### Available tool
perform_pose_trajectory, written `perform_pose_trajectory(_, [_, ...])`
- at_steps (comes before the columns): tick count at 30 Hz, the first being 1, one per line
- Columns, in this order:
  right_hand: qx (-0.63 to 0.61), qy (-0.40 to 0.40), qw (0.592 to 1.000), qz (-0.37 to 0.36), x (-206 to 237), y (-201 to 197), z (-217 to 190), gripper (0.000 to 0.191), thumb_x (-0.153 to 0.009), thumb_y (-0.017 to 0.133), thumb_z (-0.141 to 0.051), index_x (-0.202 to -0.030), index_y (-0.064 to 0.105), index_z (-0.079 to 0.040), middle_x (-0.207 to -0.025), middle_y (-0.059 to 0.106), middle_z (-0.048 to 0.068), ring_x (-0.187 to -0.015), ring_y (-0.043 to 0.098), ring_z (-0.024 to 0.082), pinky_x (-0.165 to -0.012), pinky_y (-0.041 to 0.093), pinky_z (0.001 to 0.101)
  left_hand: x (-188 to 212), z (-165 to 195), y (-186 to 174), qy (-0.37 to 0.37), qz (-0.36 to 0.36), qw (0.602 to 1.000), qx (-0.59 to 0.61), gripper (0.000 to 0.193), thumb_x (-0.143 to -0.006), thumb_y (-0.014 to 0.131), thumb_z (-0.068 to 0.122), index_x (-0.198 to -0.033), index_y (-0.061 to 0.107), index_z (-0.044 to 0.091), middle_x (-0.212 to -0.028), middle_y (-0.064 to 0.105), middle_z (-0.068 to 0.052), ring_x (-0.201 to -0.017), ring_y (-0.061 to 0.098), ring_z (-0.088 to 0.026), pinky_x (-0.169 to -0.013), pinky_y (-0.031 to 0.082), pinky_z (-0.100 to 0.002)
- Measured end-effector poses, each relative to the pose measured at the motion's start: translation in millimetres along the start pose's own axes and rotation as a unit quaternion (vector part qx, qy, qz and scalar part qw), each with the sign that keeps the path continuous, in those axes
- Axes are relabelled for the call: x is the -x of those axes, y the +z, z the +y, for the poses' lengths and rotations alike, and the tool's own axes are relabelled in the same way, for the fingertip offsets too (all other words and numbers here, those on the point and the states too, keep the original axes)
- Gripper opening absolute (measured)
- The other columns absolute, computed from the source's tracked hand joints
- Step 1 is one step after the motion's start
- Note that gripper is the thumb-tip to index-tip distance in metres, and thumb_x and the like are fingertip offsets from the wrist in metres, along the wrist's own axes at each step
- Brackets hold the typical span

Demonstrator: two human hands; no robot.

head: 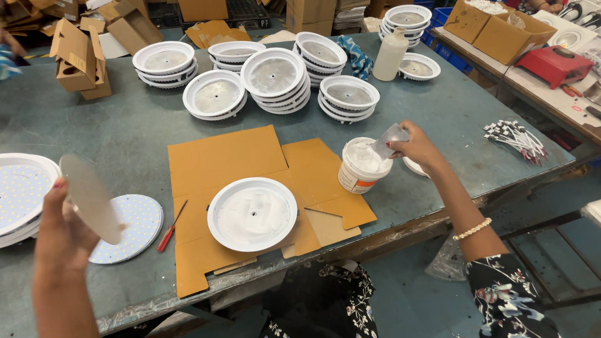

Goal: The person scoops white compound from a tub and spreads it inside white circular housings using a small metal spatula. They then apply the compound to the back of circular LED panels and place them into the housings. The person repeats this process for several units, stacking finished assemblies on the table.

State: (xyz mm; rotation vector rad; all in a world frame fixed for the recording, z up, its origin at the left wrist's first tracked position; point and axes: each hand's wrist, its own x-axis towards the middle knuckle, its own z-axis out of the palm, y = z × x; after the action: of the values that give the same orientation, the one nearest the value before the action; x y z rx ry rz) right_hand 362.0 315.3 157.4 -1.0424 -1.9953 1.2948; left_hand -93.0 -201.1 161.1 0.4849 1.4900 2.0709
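Observation:
My left hand (59, 235) holds up a thin round grey disc (91, 197) by its edge, tilted, above the table's left side. My right hand (418, 147) grips a flat metal scraper (389, 140) whose end dips into an open tub of white paste (362, 164). Between the hands a white round lamp housing (252, 213) lies face up on flattened brown cardboard (225, 159), its inside smeared with white paste. A round LED board (134, 225) lies flat just under the raised disc.
A red-handled screwdriver (169, 230) lies beside the cardboard. Stacks of white housings (275, 78) fill the table's far side, with a white bottle (389, 55). More LED boards (19, 194) stack at far left. A bundle of wires (516, 139) lies right. Cardboard boxes (78, 56) stand behind.

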Motion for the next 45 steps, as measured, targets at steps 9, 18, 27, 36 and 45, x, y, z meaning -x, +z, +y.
perform_pose_trajectory(9, [-0.097,-0.043,0.991,-0.076,34.7,19.0,-52.1,0.030,-0.090,0.067,0.003,-0.118,0.054,0.002,-0.114,0.066,0.018,-0.099,0.071,0.023,-0.085,0.062,0.0363,78.3,-136.3,178.3,-0.120,-0.126,0.935,0.310,0.082,-0.087,0.050,0.071,-0.147,0.046,0.017,-0.142,0.055,-0.011,-0.126,0.057,-0.033,-0.096,0.053,-0.059])
perform_pose_trajectory(18, [-0.152,-0.066,0.985,-0.043,105.5,127.5,-55.0,0.038,-0.096,0.056,-0.006,-0.132,0.066,0.001,-0.119,0.072,0.010,-0.110,0.065,0.013,-0.101,0.051,0.0298,93.0,-193.6,278.6,-0.243,-0.183,0.825,0.475,0.084,-0.078,0.051,0.076,-0.139,0.051,0.017,-0.133,0.058,-0.009,-0.122,0.058,-0.032,-0.095,0.051,-0.065])
perform_pose_trajectory(27, [0.110,-0.294,0.949,0.033,191.8,223.0,-60.2,0.054,-0.092,0.054,0.006,-0.145,0.055,-0.005,-0.153,0.053,0.018,-0.145,0.046,0.033,-0.115,0.040,0.0409,95.5,-193.1,278.4,-0.177,-0.132,0.852,0.474,0.076,-0.092,0.047,0.067,-0.139,0.055,0.008,-0.129,0.064,-0.009,-0.119,0.061,-0.024,-0.103,0.048,-0.039])
perform_pose_trajectory(36, [0.061,-0.202,0.977,-0.014,214.6,198.7,-73.8,0.050,-0.087,0.058,0.005,-0.134,0.065,-0.009,-0.138,0.067,0.011,-0.119,0.067,0.024,-0.102,0.053,0.0333,95.1,-185.4,268.3,-0.165,-0.178,0.876,0.416,0.077,-0.096,0.047,0.069,-0.136,0.054,0.003,-0.117,0.062,-0.014,-0.108,0.064,-0.024,-0.095,0.054,-0.041])
perform_pose_trajectory(45, [0.018,-0.108,0.986,0.126,154.1,161.4,-87.3,0.027,-0.097,0.068,-0.015,-0.119,0.076,-0.001,-0.085,0.073,0.009,-0.075,0.059,0.010,-0.072,0.050,0.0294,101.5,-183.6,268.6,-0.171,-0.219,0.924,0.263,0.074,-0.094,0.049,0.065,-0.137,0.053,0.005,-0.115,0.063,-0.011,-0.101,0.064,-0.020,-0.087,0.057,-0.041])
